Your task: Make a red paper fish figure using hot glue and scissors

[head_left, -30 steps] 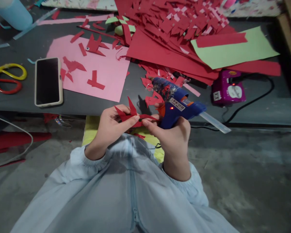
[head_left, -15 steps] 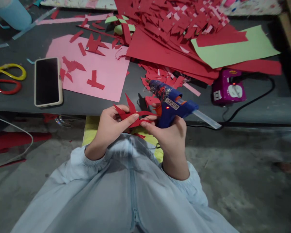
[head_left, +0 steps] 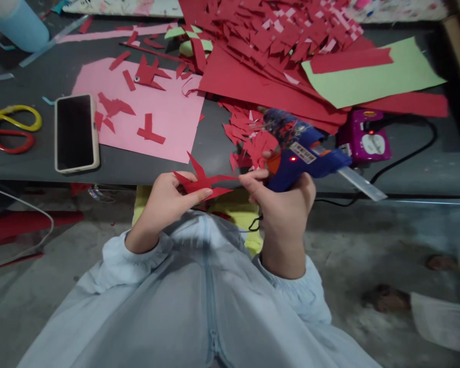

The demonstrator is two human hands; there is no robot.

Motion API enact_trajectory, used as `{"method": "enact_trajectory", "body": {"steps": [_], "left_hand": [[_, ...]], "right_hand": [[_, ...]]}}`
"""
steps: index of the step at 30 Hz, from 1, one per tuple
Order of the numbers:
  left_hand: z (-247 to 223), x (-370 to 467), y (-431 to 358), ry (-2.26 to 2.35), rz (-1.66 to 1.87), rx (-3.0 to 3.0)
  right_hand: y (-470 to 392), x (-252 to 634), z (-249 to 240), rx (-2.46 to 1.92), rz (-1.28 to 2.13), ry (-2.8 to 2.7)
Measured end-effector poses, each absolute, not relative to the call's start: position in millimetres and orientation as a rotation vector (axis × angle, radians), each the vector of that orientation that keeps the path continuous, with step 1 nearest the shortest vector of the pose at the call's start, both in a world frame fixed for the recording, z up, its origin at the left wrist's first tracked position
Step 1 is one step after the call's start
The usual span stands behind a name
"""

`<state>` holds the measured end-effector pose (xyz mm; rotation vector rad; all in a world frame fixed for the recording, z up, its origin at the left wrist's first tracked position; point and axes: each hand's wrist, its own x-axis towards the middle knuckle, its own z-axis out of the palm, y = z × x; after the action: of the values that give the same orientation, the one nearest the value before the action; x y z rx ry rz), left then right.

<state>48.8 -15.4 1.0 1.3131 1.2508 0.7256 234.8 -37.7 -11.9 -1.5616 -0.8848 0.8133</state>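
Spiky red paper piece (head_left: 202,183) just off the desk's (head_left: 214,148) near edge, pinched in the left hand's (head_left: 168,202) fingers, right hand's (head_left: 283,204) fingers curled around a blue glue gun (head_left: 302,153), pink sheet (head_left: 176,112) beyond.

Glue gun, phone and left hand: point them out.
Glue gun (head_left: 291,173): head view, on its blue handle.
Phone (head_left: 75,132): head view, on its dark screen.
Left hand (head_left: 164,200): head view, on its back.
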Motion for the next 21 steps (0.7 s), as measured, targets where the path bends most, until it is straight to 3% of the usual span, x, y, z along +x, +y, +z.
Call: {"method": "enact_trajectory", "body": {"steps": [5,21], "left_hand": [[2,46,-13,1.267,0.73,1.285],[10,43,3,1.187,0.477,1.611]], "right_hand": [[-31,240,-11,-1.576,0.763,-0.903],[-17,225,2,-1.506,1.067,-1.29]]}}
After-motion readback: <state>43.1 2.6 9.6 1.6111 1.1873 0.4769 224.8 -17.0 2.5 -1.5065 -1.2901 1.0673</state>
